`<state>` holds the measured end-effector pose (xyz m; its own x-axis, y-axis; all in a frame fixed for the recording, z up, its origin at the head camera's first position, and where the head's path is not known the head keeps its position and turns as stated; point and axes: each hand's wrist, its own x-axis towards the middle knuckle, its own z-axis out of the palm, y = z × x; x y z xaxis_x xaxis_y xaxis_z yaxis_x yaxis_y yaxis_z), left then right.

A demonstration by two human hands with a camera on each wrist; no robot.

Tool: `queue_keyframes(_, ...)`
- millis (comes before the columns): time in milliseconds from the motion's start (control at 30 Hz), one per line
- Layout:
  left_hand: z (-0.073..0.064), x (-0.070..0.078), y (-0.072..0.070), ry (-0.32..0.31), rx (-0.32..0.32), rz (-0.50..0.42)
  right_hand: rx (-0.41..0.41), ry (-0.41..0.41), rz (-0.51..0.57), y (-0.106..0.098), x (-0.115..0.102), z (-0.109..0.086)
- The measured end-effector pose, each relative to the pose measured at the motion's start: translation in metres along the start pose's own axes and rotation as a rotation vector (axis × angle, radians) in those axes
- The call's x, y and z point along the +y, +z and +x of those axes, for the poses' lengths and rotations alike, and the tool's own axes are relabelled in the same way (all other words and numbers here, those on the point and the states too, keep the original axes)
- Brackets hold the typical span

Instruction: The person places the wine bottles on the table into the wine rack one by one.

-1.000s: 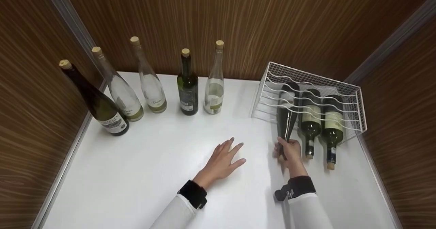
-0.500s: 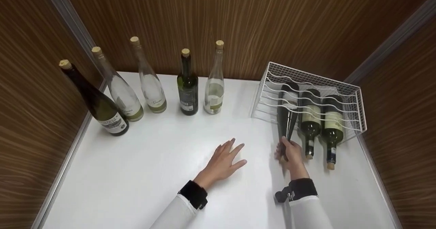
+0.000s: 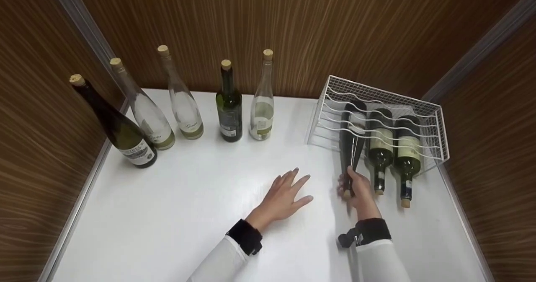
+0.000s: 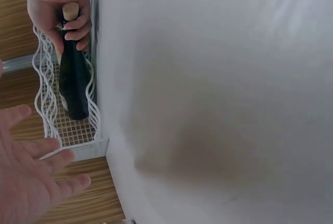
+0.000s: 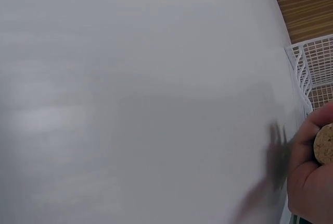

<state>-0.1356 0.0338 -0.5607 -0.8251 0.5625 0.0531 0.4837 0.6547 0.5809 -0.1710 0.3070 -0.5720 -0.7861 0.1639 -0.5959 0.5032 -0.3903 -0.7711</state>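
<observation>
My right hand (image 3: pixel 359 190) grips the neck of a dark wine bottle (image 3: pixel 351 148) that lies in the white wire wine rack (image 3: pixel 320 118), its neck toward me. The bottle's cork (image 5: pixel 324 145) shows between the fingers in the right wrist view. To the right, two green wine bottles (image 3: pixel 381 152) (image 3: pixel 408 156) with pale labels lie in the rack, corked necks sticking out at the front. My left hand (image 3: pixel 281 198) is held over the white table with its fingers spread, left of the right hand, holding nothing. In the left wrist view its fingers (image 4: pixel 44 148) are also apart.
Several corked bottles stand upright along the back and left. They include a dark bottle (image 3: pixel 138 148), clear bottles (image 3: pixel 186 114) (image 3: pixel 263 114) and a green bottle (image 3: pixel 229 114). Wood-grain panels (image 3: pixel 293 22) enclose the white table (image 3: pixel 188 215) at the back and sides.
My left hand has shifted slightly right, toward the right hand. The right hand stays on the bottle's neck with its grip slightly shifted, and the bottle's label has turned a little.
</observation>
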Motion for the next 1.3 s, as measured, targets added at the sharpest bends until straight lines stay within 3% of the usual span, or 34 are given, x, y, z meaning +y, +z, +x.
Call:
queue_keyframes(233,0.007,0.017,-0.003,0.05,0.019,0.025,-0.001,-0.041,-0.056,-0.001,0.003,0.002)
queue_keyframes(433,0.008,0.023,-0.004,0.066,0.012,0.052,0.077,-0.097,-0.163,0.002,0.003,0.004)
queue_keyframes(533,0.008,0.022,-0.003,0.065,0.009,0.051,0.094,-0.131,-0.187,0.003,0.002,0.004)
queue_keyframes(900,0.005,0.013,-0.004,0.044,0.031,0.045,0.153,-0.183,-0.484,0.008,-0.004,0.0)
queue_keyframes(1300,0.0,0.001,-0.007,-0.019,0.02,0.004,0.171,-0.195,-0.513,0.009,-0.007,-0.007)
